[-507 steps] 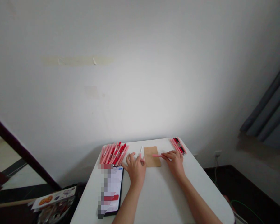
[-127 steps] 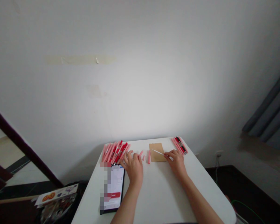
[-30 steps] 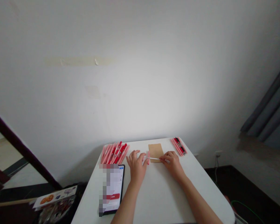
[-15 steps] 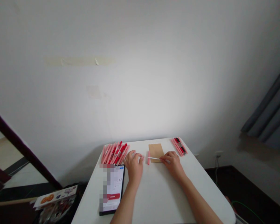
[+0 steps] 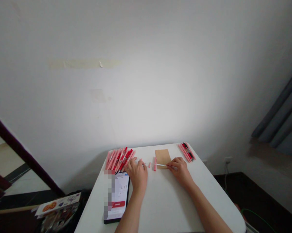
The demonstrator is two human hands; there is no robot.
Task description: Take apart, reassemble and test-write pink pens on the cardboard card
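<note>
My right hand [image 5: 180, 170] pinches a thin white stick, like a pen refill [image 5: 160, 165], which points left across the lower part of a brown card [image 5: 162, 158]. Its left end reaches a pink pen barrel [image 5: 155, 164] lying upright in view beside the card. A short pink piece [image 5: 149, 165] rests on the table just left of the barrel. My left hand [image 5: 137, 173] is bent down beside it, fingertips drawn together around something small and partly hidden. Behind that hand lies a pile of pink and red pens [image 5: 119, 158].
Below the pile lies a phone [image 5: 119, 197] with a lit screen, next to my left forearm. A row of pink, red and black pens [image 5: 186, 152] is at the back right of the white table [image 5: 170, 207]. A wall stands behind; a box [image 5: 58, 204] is lower left.
My left hand has moved slightly left and its fingers have drawn in. The short pink piece that was at its fingertips now lies apart on the table. My right hand stays put.
</note>
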